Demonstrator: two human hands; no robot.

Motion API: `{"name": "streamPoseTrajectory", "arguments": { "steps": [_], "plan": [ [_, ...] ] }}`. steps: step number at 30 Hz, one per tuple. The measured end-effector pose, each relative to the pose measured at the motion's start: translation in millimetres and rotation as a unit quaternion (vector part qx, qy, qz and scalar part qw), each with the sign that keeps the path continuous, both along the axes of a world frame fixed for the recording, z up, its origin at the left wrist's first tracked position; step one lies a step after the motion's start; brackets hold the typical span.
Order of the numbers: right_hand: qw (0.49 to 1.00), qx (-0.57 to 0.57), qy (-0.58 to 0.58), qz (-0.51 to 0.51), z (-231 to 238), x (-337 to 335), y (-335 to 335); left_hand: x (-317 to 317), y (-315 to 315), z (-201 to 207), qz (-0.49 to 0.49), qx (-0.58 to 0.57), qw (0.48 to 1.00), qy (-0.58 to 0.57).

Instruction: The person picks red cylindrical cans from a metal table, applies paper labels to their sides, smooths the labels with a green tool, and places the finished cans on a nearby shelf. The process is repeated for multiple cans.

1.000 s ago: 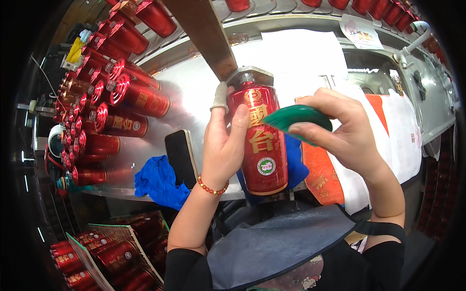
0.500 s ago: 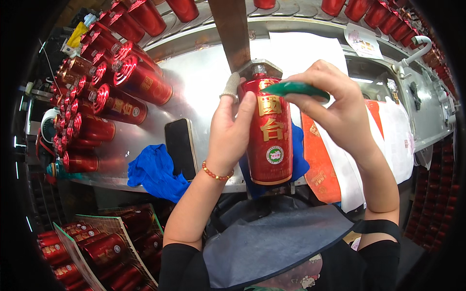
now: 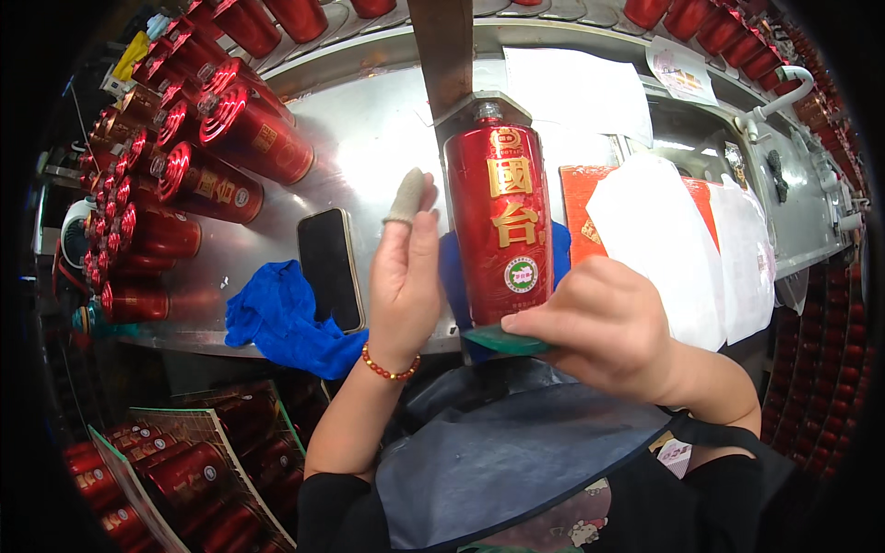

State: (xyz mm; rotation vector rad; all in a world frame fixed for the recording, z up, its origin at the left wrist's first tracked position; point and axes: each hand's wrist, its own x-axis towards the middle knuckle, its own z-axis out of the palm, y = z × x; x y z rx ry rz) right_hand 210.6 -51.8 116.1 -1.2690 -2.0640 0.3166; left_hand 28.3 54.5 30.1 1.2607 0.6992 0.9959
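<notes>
1. Hands found apart from each other. The left hand (image 3: 407, 281) is held upright just beside the bottle, fingers extended, with nothing gripped. A knitted finger cot (image 3: 404, 195) is worn on one finger and a bead bracelet (image 3: 390, 370) at the wrist.
2. The right hand (image 3: 608, 327) is closed in a pinch on a green scraper (image 3: 502, 341), held flat at the near end of the bottle. Whether the bottle is touched by its edge cannot be told.
3. The red glass bottle (image 3: 498, 198) is laid on its side between the hands, chiefly beyond the right one, neck pointed away from the wearer. Gold characters and a round green-and-white emblem are turned upward.
4. A blue cloth (image 3: 560, 251) is spread beneath the bottle. Past its neck, beyond both hands, a wooden beam (image 3: 442, 55) is seen.
5. To the left of the left hand, a dark-screened smartphone (image 3: 327, 267) and a crumpled blue rag (image 3: 277, 313) are placed on the metal desk (image 3: 253, 247).
6. Farther left and beyond, red bottles (image 3: 263, 138) are grouped upright.
7. Right of and beyond the right hand, a white sheet (image 3: 645, 230) is laid partly over a red-orange printed sheet (image 3: 581, 195).
</notes>
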Motion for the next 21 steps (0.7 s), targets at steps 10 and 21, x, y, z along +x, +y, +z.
{"name": "streamPoseTrajectory", "arguments": {
  "steps": [10, 21],
  "plan": [
    [0.951, -0.154, 0.203, -0.175, -31, 48, 25, -149, 10, -6, 0.179, 0.377, 0.675, 0.608],
    [0.96, 0.049, 0.092, -0.259, -43, 65, 14, -191, 24, -48, 0.258, 0.28, 0.813, 0.441]
  ]
}}
